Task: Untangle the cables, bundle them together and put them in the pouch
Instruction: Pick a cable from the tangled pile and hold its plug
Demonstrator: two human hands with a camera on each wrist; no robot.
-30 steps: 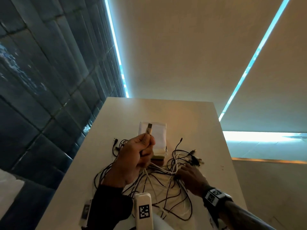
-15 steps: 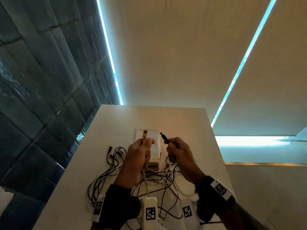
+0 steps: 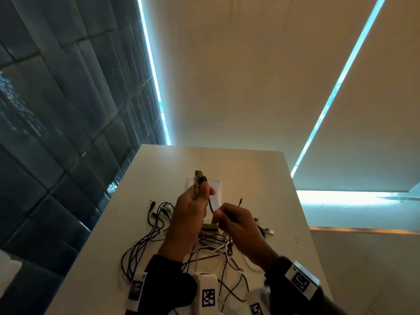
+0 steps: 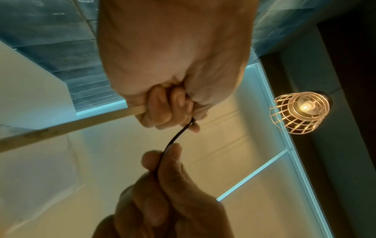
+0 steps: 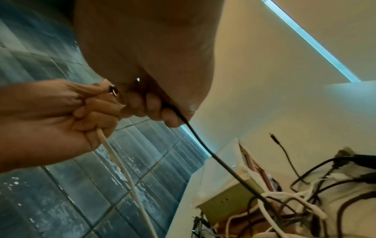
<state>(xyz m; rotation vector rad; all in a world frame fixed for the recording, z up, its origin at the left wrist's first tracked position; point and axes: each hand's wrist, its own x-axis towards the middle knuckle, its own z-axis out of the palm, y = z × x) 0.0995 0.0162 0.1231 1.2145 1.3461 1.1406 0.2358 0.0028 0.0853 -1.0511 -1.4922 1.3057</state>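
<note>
My left hand (image 3: pixel 200 196) is raised over the table and grips two plug ends (image 3: pixel 198 177) side by side, one on a white cable (image 5: pixel 122 161) and one on a black cable (image 3: pixel 211 206). Just below and to the right, my right hand (image 3: pixel 221 215) pinches that black cable between thumb and fingers. In the left wrist view the black cable (image 4: pixel 175 138) runs in a short arc from my left hand (image 4: pixel 168 104) to my right hand (image 4: pixel 162 159). A tangle of black and white cables (image 3: pixel 159 242) lies on the table beneath. The white pouch (image 3: pixel 216 185) lies behind my hands.
The white table (image 3: pixel 250 169) is narrow, with a dark tiled wall along its left edge. Loose jack plugs (image 3: pixel 152 204) lie at the left of the tangle, a USB plug (image 3: pixel 269 231) at the right. A wire-cage lamp (image 4: pixel 301 111) hangs overhead.
My right hand lifted a black plug out of the tangle and brought it to my left hand, which now holds it with the white one. The right hand then slid down the black cable.
</note>
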